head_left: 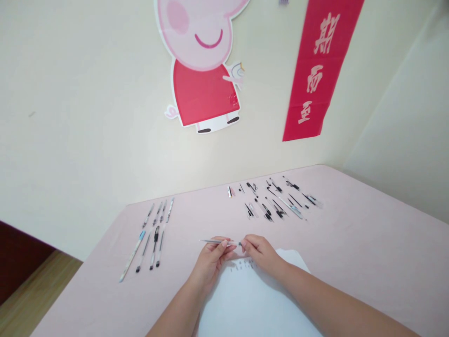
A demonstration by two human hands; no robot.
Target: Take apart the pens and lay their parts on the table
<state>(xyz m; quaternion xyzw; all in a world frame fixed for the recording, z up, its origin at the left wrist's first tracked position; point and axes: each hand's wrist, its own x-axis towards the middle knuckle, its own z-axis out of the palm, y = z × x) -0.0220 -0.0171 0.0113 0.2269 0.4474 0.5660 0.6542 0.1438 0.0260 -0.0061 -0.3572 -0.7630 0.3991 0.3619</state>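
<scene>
A slim pen (206, 241) lies nearly level between my hands, its thin tip pointing left. My left hand (212, 257) is closed around the clear barrel, thumb on top. At the other end, my right hand (260, 252) pinches the pen where a small dark part shows. My right fingertips hide whether that part is joined to the barrel or apart. Beneath both hands lies a white sheet of paper (254, 299) with a few small marks near its top edge.
On the left, several pens (153, 248) lie in two rows. Several loose pen parts (277, 206), mostly black and clear pieces, are spread at the back right of the pink table (351, 262). Behind stands a wall with a cartoon pig cutout (206, 93) and a red banner (315, 79).
</scene>
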